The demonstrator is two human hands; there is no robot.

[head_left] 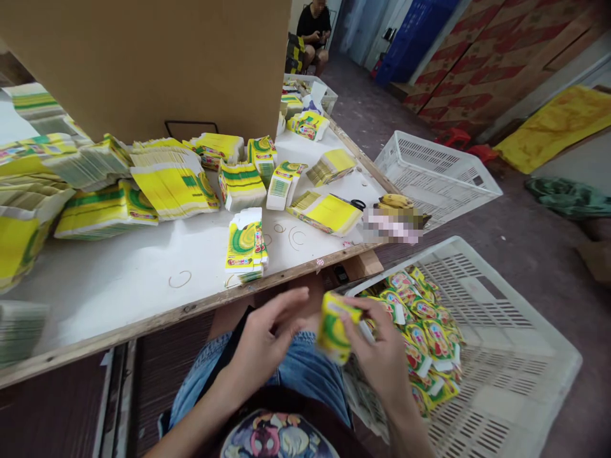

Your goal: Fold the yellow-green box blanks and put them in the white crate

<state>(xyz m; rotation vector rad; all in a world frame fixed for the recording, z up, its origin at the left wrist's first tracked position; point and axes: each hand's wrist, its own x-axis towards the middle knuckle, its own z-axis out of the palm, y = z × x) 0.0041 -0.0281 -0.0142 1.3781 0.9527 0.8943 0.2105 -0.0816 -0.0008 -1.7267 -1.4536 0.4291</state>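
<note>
My right hand (384, 346) grips a small yellow and green printed carton (335, 327) by its upper right side, above my lap. My left hand (270, 334) is just left of it, fingers stretched and thumb apart, touching nothing. On the table edge ahead lies a short stack of flat printed cartons (245, 245) with white flaps. Beneath and beyond my right hand, a white plastic crate (525, 362) holds a heap of yellow cartons (424, 331).
Bundles of flat cartons (174, 181) line the white table (143, 267) before a large cardboard box (143, 63). Black scissors (357, 204) and bananas (396, 201) lie near the right corner. Another white crate (439, 162) stands beyond. A seated person (314, 28) is at the back.
</note>
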